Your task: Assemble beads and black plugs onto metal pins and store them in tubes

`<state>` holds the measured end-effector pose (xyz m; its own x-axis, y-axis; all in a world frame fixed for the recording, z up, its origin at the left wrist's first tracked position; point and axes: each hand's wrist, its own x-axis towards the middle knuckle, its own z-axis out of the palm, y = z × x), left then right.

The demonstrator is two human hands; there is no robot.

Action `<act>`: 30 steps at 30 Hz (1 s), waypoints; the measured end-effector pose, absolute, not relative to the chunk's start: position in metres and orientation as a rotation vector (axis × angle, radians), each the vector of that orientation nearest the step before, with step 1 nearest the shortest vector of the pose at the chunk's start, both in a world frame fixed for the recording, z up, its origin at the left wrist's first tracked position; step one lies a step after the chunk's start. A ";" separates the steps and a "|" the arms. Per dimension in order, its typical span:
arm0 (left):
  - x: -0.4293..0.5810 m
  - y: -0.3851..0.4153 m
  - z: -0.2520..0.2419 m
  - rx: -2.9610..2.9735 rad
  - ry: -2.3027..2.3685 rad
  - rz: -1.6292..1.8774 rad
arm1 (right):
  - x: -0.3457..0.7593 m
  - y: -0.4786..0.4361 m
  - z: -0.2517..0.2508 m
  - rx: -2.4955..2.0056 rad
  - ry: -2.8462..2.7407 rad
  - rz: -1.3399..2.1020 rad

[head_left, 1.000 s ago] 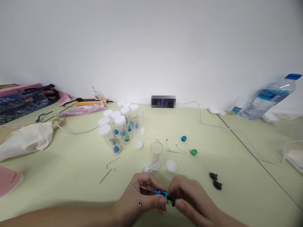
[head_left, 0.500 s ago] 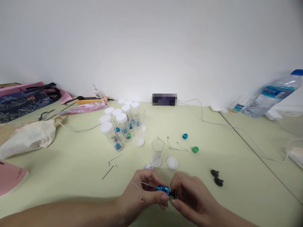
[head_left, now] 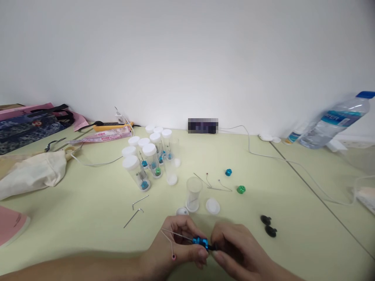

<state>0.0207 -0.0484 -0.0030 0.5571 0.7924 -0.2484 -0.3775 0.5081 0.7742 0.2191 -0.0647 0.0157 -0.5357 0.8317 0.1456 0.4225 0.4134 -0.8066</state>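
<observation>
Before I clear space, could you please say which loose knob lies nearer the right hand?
The green knob; the loose blue knob lies farther back and left.

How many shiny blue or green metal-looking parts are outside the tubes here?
3: a blue part in the left hand, a loose blue knob right of centre on the table, and a green knob just nearer the viewer. The right hand might hide more.

A water bottle (head_left: pixel 340 118), blue cap (head_left: pixel 365 95) on, stood at right near the wall (head_left: pixel 187 58). A dark device (head_left: pixel 203 126), its face blurred, sat against the wall. A white cable (head_left: pixel 265 155) crossed the seam (head_left: pixel 310 190). At left lay a pink packet (head_left: pixel 101 135), a cream pouch (head_left: pixel 38 168) and a patterned bag (head_left: pixel 32 127).
</observation>
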 end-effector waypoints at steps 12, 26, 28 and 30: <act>0.019 -0.050 0.003 0.687 0.748 0.780 | 0.223 -0.064 0.013 -1.029 -2.014 1.111; 0.019 -0.050 0.001 0.686 0.696 0.766 | 0.222 -0.067 0.011 -0.991 -1.996 1.082; 0.019 -0.050 0.000 0.707 0.690 0.768 | 0.223 -0.068 0.012 -0.992 -1.992 1.094; 0.019 -0.049 0.000 0.724 0.698 0.770 | 0.224 -0.067 0.013 -1.016 -1.973 1.110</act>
<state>0.0185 -0.0494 0.0005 0.5284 0.8006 -0.2823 -0.3591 0.5121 0.7803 0.2240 -0.0674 0.0126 -0.4897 0.8571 0.1597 0.3085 0.3417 -0.8877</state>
